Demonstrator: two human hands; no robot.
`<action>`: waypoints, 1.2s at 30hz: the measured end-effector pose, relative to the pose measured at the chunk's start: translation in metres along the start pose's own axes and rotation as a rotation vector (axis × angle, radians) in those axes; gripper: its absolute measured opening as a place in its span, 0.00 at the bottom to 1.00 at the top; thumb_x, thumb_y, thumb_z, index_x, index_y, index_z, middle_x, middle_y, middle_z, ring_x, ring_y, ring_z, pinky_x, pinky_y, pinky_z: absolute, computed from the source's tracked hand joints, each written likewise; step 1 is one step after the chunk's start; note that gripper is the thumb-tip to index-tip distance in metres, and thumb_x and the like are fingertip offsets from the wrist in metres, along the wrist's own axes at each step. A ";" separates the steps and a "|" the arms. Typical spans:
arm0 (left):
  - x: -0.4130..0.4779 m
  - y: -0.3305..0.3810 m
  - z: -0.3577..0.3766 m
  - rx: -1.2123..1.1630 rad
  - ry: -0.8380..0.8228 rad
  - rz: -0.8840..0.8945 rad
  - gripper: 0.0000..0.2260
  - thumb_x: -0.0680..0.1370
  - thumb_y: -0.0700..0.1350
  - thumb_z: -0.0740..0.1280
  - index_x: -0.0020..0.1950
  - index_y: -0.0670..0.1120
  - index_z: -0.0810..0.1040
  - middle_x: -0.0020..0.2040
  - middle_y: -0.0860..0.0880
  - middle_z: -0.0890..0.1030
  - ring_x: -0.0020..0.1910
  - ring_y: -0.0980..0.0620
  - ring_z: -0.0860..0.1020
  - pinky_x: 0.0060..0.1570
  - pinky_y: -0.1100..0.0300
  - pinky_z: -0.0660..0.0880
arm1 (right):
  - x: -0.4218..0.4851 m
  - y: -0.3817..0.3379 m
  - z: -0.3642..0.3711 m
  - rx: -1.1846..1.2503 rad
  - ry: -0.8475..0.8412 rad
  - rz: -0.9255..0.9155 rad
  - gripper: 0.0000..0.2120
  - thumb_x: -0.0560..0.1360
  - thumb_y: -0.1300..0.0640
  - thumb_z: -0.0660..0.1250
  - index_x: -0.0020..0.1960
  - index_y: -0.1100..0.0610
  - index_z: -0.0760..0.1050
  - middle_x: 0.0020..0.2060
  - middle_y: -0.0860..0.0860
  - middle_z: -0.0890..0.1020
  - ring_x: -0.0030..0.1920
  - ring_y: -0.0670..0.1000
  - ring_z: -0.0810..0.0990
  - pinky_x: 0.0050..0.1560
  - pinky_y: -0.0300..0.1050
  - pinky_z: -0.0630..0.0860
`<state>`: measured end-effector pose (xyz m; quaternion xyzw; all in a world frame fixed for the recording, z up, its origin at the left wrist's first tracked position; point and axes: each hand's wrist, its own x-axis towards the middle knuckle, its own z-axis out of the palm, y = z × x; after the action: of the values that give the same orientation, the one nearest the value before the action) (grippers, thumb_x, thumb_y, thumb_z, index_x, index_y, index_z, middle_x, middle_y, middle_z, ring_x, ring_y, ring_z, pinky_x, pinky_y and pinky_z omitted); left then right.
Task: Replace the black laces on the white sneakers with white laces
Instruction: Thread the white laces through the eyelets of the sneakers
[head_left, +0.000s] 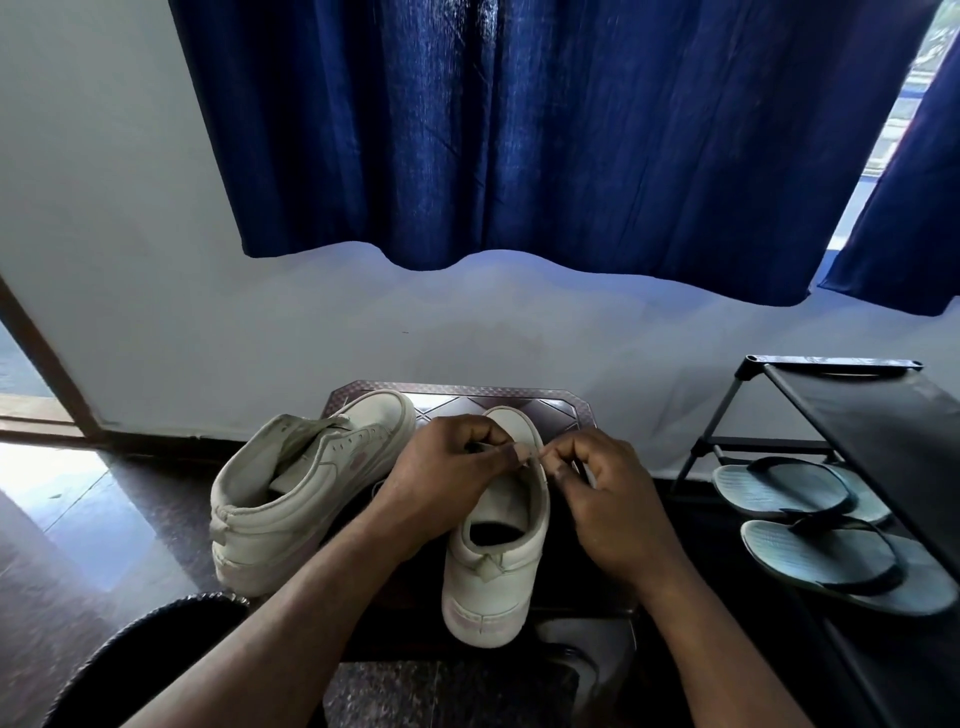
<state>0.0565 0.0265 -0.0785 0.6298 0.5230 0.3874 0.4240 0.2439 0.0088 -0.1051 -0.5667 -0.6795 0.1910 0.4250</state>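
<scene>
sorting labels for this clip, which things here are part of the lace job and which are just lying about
Job: upright sneaker; left hand and right hand working at its eyelets; second sneaker tipped on its side.
Lying about: flip-flops, shoe rack, blue curtain.

White sneakers (493, 545) — deep blue curtain (519, 130).
</scene>
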 end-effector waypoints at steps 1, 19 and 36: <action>0.000 0.000 -0.001 -0.002 -0.005 -0.006 0.09 0.77 0.53 0.75 0.39 0.51 0.85 0.33 0.56 0.81 0.34 0.59 0.75 0.41 0.59 0.72 | 0.001 0.004 -0.002 -0.045 0.000 0.013 0.09 0.78 0.59 0.72 0.41 0.48 0.80 0.44 0.41 0.82 0.54 0.50 0.77 0.56 0.38 0.71; 0.004 -0.003 -0.009 -0.297 -0.009 -0.103 0.08 0.78 0.47 0.75 0.47 0.43 0.87 0.46 0.36 0.86 0.41 0.48 0.78 0.45 0.55 0.75 | 0.001 -0.005 -0.008 -0.036 -0.003 0.101 0.09 0.79 0.56 0.71 0.39 0.53 0.79 0.36 0.46 0.82 0.39 0.43 0.77 0.41 0.39 0.71; 0.004 -0.006 -0.009 -0.330 -0.034 -0.113 0.05 0.77 0.45 0.76 0.49 0.44 0.87 0.50 0.35 0.85 0.43 0.46 0.79 0.49 0.47 0.75 | 0.004 -0.006 -0.007 0.324 -0.149 0.242 0.08 0.78 0.54 0.71 0.40 0.54 0.79 0.37 0.46 0.82 0.42 0.47 0.77 0.50 0.51 0.74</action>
<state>0.0466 0.0324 -0.0810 0.5277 0.4794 0.4329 0.5516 0.2453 0.0092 -0.0953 -0.5525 -0.5965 0.3888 0.4333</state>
